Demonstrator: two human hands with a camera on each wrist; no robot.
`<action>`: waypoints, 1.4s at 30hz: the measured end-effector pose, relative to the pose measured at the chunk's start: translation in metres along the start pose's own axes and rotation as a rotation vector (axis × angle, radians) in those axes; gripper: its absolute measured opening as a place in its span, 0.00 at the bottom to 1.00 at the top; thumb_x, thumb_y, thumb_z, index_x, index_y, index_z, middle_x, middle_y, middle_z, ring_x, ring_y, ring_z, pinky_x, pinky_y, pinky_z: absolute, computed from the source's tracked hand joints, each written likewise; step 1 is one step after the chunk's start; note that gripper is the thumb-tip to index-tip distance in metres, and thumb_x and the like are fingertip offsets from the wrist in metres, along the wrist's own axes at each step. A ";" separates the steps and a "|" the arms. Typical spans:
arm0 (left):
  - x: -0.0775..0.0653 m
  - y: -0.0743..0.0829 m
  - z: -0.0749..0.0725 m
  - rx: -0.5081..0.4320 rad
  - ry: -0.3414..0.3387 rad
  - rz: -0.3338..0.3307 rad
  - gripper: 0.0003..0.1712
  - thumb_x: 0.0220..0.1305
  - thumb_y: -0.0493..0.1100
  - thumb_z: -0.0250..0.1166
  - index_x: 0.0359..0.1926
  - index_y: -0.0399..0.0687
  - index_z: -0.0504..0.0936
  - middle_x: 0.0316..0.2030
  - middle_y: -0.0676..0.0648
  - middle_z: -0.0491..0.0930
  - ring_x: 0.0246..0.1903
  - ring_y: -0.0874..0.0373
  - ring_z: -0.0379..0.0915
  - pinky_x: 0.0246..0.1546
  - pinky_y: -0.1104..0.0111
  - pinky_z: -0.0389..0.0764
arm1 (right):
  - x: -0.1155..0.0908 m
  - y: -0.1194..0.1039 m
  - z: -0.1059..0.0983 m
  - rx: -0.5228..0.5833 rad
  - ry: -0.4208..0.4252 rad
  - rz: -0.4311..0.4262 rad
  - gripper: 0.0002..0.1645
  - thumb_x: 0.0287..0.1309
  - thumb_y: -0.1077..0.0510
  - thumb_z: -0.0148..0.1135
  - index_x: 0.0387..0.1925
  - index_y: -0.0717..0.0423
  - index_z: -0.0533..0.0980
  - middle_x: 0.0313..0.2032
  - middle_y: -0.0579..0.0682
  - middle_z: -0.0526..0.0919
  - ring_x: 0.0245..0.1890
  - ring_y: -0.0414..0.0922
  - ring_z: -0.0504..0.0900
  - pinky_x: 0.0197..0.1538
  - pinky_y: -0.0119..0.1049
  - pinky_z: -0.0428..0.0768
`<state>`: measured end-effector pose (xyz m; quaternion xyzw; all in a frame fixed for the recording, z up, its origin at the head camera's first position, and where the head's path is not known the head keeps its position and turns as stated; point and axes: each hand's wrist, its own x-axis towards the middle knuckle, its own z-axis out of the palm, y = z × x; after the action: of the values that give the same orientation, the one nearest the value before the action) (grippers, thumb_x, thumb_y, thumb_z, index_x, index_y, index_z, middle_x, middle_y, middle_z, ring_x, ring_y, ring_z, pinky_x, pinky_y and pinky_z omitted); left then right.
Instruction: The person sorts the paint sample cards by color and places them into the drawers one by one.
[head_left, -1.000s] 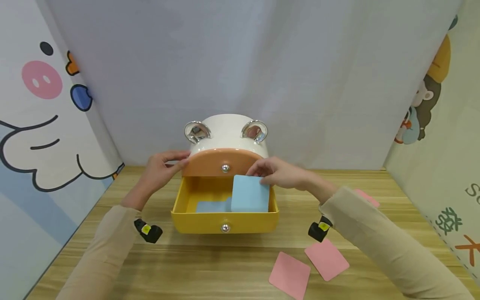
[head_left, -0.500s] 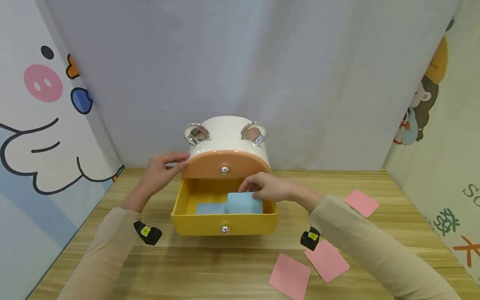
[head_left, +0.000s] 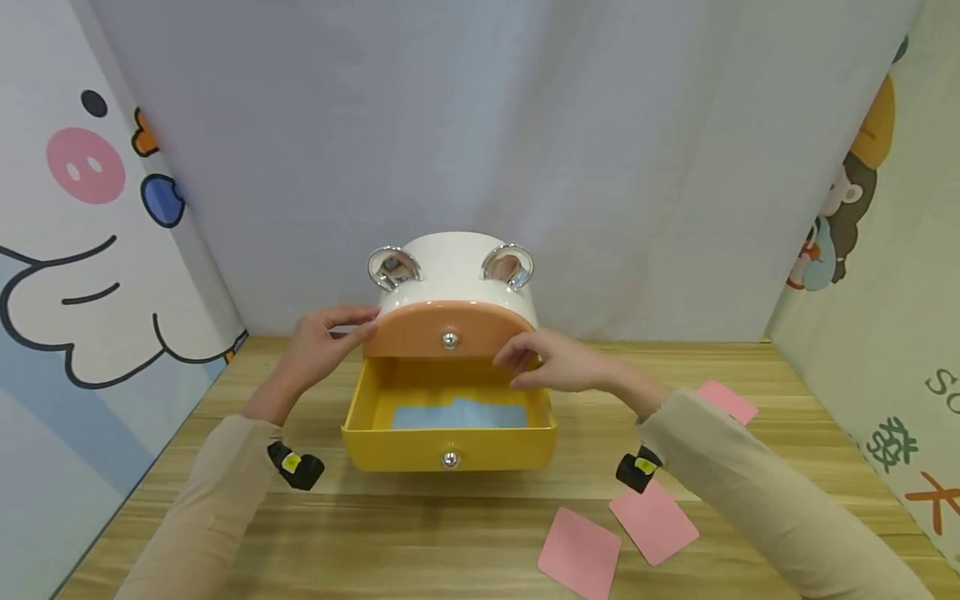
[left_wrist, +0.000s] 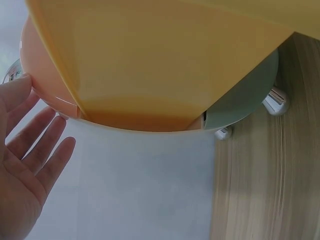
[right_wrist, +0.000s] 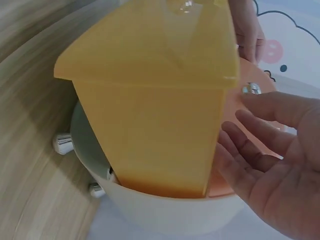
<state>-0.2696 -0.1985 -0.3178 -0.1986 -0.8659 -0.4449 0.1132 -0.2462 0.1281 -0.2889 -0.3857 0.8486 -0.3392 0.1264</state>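
Note:
A white storage box with silver ears has an orange upper drawer, pushed in, and a yellow lower drawer, pulled out. Light blue square cards lie in the yellow drawer, partly hidden by its front wall. My left hand touches the box's left side beside the orange drawer with extended fingers; the left wrist view shows its fingers spread along the rim. Over the drawer's right side hovers my right hand, holding nothing, its fingers loosely bent.
Two pink square cards lie on the wooden table in front right of the box. Another pink card is farther back, partly behind the right sleeve. A grey curtain hangs behind the box. Silver feet support the box.
My right hand lowered a light blue card into the yellow drawer, let it go, then rose and moved slightly right. The left hand has stayed at the box's side.

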 end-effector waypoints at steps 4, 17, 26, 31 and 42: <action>0.000 -0.001 0.000 -0.005 0.000 0.003 0.19 0.61 0.45 0.60 0.50 0.38 0.79 0.49 0.40 0.77 0.49 0.48 0.73 0.44 0.57 0.79 | -0.010 -0.004 -0.006 0.043 0.083 0.030 0.16 0.53 0.64 0.61 0.45 0.64 0.75 0.40 0.55 0.79 0.40 0.46 0.76 0.46 0.39 0.78; 0.000 -0.002 0.000 0.008 0.008 0.016 0.19 0.61 0.44 0.60 0.50 0.38 0.79 0.49 0.40 0.77 0.48 0.48 0.73 0.43 0.57 0.78 | -0.048 -0.028 0.058 0.461 0.420 0.007 0.16 0.49 0.68 0.63 0.42 0.67 0.74 0.35 0.59 0.77 0.33 0.41 0.77 0.35 0.31 0.80; 0.000 -0.001 0.000 0.004 0.010 0.024 0.18 0.61 0.44 0.60 0.50 0.39 0.79 0.48 0.40 0.78 0.48 0.48 0.73 0.43 0.57 0.79 | -0.044 -0.026 0.132 0.576 0.471 0.045 0.17 0.49 0.63 0.66 0.41 0.67 0.74 0.36 0.63 0.78 0.33 0.39 0.78 0.35 0.31 0.80; 0.000 0.000 0.001 0.003 0.012 0.030 0.18 0.61 0.44 0.60 0.49 0.39 0.79 0.48 0.40 0.78 0.47 0.48 0.74 0.43 0.57 0.79 | -0.036 -0.021 0.155 0.544 0.564 0.148 0.17 0.49 0.58 0.67 0.42 0.58 0.76 0.36 0.55 0.80 0.35 0.40 0.79 0.38 0.32 0.81; 0.000 0.000 0.001 0.010 0.007 0.021 0.19 0.62 0.45 0.60 0.50 0.38 0.79 0.48 0.40 0.78 0.47 0.47 0.73 0.43 0.57 0.79 | -0.018 -0.015 0.174 0.296 0.780 0.023 0.08 0.48 0.57 0.68 0.33 0.49 0.79 0.28 0.41 0.83 0.28 0.36 0.80 0.32 0.30 0.81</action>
<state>-0.2692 -0.1979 -0.3180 -0.2058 -0.8655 -0.4401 0.1218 -0.1427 0.0510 -0.4074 -0.1966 0.7792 -0.5768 -0.1465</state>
